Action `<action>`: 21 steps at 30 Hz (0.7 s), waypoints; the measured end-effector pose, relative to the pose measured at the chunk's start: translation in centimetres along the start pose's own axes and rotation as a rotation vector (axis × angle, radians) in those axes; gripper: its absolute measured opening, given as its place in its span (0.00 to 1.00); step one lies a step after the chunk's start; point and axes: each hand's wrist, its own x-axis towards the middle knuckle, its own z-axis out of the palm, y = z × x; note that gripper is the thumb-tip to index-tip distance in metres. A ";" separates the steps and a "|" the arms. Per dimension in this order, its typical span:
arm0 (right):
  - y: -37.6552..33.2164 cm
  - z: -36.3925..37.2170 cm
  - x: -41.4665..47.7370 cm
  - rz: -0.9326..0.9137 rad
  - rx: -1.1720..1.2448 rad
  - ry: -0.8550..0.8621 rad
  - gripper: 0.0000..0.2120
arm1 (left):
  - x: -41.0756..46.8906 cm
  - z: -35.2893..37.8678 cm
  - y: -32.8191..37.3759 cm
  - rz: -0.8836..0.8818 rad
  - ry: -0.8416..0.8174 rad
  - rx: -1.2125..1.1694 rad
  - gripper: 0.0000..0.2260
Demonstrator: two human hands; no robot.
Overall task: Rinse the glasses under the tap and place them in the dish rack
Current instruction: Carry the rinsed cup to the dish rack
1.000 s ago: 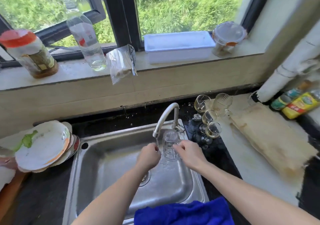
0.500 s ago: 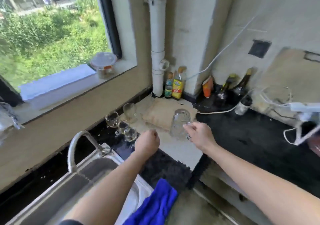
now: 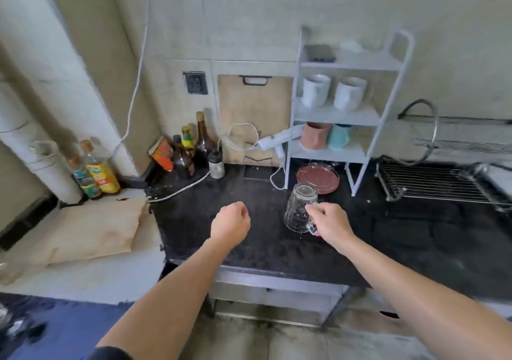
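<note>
starting with the containers: two white mugs (image 3: 315, 91) stand side by side on the middle shelf of the white shelf unit (image 3: 360, 62), and a pink cup (image 3: 315, 136) and a teal cup (image 3: 338, 137) stand on the shelf below. from your angle you cannot tell what any of them holds. under the lowest shelf a red plate (image 3: 318, 179) lies on the black counter (image 3: 249, 243). in the back corner a tall brown bottle (image 3: 203, 138), a yellow-capped bottle (image 3: 188, 138) and a white-lidded jar (image 3: 216, 166) stand close together. far left, a bottle of yellow liquid (image 3: 104, 171) stands against the white pipe (image 3: 33, 149).

the glass mug (image 3: 297, 210) is clear, and you see the dark counter straight through its wall. your right hand (image 3: 331, 222) has its fingers curled round the mug's handle, so the body of the mug hangs just to the left of your knuckles, tilted, over the counter and in front of the red plate. which end is the mouth is hard to tell.

your left hand (image 3: 231, 224) is curled into a loose fist with nothing in it, apart from the mug, which sits between your two hands and nearer the right one.

the wire dish rack (image 3: 437, 184) stands on the counter well to the right of your right hand, past the shelf unit's right leg.
</note>
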 end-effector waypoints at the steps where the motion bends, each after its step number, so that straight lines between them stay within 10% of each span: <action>1: 1.6 -2.0 0.1 0.034 0.002 0.030 0.22 | 0.5 1.3 2.4 0.030 -0.035 0.006 0.09; 21: 23.2 -28.1 13.0 0.512 0.096 0.479 0.22 | 13.8 20.8 38.9 0.767 -0.265 0.050 0.10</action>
